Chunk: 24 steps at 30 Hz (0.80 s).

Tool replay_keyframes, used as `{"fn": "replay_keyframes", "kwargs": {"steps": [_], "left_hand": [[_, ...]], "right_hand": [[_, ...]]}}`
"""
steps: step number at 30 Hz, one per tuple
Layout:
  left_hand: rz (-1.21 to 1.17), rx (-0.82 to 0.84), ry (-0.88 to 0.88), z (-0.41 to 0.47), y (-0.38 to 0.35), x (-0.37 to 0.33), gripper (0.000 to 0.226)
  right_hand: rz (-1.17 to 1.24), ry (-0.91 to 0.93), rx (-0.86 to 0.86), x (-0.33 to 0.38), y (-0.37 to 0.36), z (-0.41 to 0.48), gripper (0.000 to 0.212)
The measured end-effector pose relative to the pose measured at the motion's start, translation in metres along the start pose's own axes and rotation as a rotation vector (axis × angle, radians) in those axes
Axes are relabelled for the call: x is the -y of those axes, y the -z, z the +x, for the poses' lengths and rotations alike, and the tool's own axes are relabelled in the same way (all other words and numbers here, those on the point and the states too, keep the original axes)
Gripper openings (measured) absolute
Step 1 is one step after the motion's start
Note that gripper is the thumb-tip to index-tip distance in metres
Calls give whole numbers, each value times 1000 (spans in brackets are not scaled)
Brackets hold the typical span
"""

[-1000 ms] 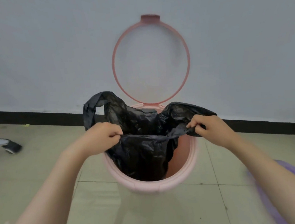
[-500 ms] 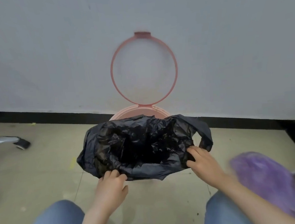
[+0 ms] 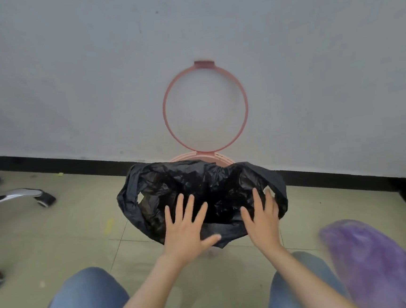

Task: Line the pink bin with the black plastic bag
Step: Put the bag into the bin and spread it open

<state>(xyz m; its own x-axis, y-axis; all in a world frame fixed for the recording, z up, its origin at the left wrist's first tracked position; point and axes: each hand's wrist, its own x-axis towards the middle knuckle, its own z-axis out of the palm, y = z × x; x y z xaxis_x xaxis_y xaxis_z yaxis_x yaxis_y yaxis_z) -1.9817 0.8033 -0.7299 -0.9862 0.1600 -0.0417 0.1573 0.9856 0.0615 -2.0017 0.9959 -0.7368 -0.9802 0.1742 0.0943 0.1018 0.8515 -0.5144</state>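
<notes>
1. the pink bin (image 3: 203, 156) stands on the floor against the grey wall (image 3: 66, 67), near the middle of the view. only a bit of its back rim shows.
2. the black plastic bag (image 3: 200, 186) is spread over the top of the bin and hides almost all of it. its edges hang down over the sides at 9 o'clock and 3 o'clock.
3. a thin pink ring (image 3: 164, 113) stands up at 12 o'clock from the bin, flat against the wall.
4. the left hand (image 3: 188, 231) is flat with its fingers wide apart. it lies over the near edge of the bag at about 7 o'clock and grips nothing.
5. the right hand (image 3: 263, 219) is also flat with spread fingers, at about 5 o'clock on the bag. it may be touching the bag, but that is hard to tell.
6. two knees in blue jeans (image 3: 82, 304) show at the bottom.
7. a blurry purple thing (image 3: 373, 257) is at 4 o'clock from the bin.
8. shiny chair legs with wheels (image 3: 16, 197) are at 9 o'clock, well apart from the bin.
</notes>
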Motion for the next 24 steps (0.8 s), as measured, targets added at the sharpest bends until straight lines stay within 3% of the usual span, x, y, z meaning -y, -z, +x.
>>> {"fn": "replay_keyframes", "kwargs": {"steps": [2, 5, 8, 12, 16, 19, 22, 24], "left_hand": [[59, 138, -47, 0, -15, 8, 83], [90, 192, -60, -4, -20, 15, 80], [76, 198, -64, -7, -22, 16, 66], [59, 147, -87, -5, -25, 18, 63], [75, 152, -104, -7, -24, 17, 66], [87, 145, -118, -8, -24, 19, 68], [95, 130, -134, -10, -24, 20, 66], [88, 111, -149, -11, -24, 20, 62]], "right_hand": [[52, -77, 90, -7, -7, 6, 61], [317, -198, 204, -23, -10, 11, 54], [428, -233, 55, -32, -4, 7, 42], [251, -72, -225, -31, 14, -3, 29], [-55, 139, -197, -18, 15, 8, 45], [-189, 69, 11, -5, 12, 42, 46], [-123, -83, 277, -6, 2, 80, 58], [-28, -91, 380, -3, -4, 96, 63]]}}
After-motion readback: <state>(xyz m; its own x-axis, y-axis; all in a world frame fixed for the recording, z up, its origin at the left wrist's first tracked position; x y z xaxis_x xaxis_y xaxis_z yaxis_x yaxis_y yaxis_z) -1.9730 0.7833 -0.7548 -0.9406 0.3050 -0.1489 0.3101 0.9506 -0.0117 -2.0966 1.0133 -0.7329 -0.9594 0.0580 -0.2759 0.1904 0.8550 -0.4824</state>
